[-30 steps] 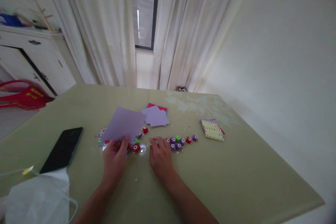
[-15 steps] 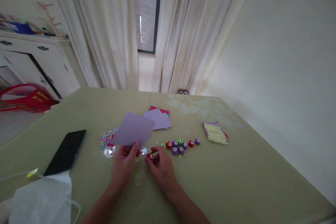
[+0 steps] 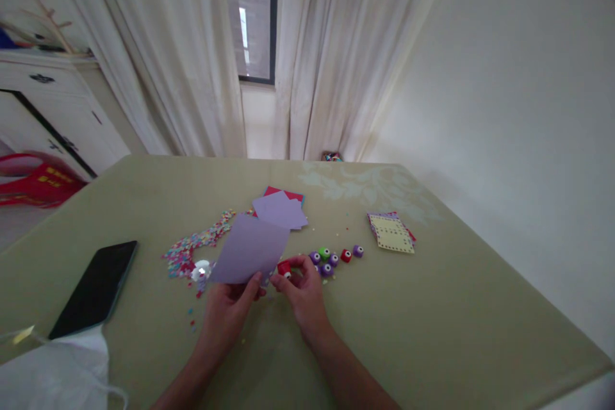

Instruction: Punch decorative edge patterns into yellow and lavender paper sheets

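A sheet of purple paper (image 3: 251, 248) is pinched by its near edge in my left hand (image 3: 235, 307), thumb on top. In my right hand (image 3: 305, 298), a small red craft punch (image 3: 284, 269) is gripped between thumb and fingers, right beside the paper's lower right corner. Whether the corner sits inside the punch I cannot tell. Several more small punches, purple, green and red, lie just beyond my right hand, among them a purple punch (image 3: 358, 251). Behind the held sheet lies a pile of purple paper (image 3: 278, 208) with red beneath.
Colourful confetti (image 3: 187, 250) is scattered left of the paper, near a shiny white piece (image 3: 202, 270). A black phone (image 3: 96, 288) and a white face mask (image 3: 57, 375) lie at the left. At the right is a stack of cards with punched edges (image 3: 391, 232).
The red punch and my right hand have come up to the paper's corner. The sheet has tilted slightly. The whole view has shifted a little.
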Tool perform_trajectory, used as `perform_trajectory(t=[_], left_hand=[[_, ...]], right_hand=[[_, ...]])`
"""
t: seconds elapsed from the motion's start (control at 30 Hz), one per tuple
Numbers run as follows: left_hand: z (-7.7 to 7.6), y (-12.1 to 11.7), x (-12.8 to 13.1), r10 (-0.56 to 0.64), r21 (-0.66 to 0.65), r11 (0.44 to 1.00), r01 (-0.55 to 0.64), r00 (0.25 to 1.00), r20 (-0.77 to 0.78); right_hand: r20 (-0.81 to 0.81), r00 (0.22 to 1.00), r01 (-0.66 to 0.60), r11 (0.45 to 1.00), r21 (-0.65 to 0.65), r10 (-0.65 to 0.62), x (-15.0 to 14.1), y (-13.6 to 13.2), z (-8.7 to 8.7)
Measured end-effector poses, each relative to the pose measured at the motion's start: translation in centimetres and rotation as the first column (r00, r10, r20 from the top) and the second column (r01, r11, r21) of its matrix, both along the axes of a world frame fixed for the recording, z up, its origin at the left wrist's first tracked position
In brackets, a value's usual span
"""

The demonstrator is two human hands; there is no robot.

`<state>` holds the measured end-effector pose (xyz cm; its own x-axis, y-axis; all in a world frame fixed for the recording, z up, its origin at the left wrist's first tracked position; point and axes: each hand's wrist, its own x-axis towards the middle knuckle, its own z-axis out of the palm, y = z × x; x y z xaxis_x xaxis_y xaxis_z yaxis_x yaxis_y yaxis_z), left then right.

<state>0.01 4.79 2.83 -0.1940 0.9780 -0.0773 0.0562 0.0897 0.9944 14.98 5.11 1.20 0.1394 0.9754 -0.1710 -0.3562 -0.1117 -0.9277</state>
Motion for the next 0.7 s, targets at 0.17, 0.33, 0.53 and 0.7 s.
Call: perform_trajectory(t=[0.17,0.33,0.53,0.7], left_hand=[[0.5,0.0,-0.1,-0.001,-0.009,1.0,0.001,1.0,0.003],[0.6,0.2,-0.2,0.015,0.008,1.0,-0.015,1.0,0.006],[0.5,0.3,-0.6,-0.065,-0.011,0.998,0.065,0.997,-0.03],[0.5,0.6,-1.4,0.037,-0.063,0.997,-0.037,0.999,0.005]], right_hand=[[0.01,0.999,-0.051,0.998,-0.042,0.052,0.1,0.0,0.4],[0.003,0.998,-0.06,0.997,-0.053,0.06,0.1,-0.1,0.6],[0.04,0.992,-0.118,0.992,-0.053,0.121,0.3,-0.3,0.9],[0.045,0.997,-0.058,0.997,-0.051,0.061,0.8,-0.1,0.9]])
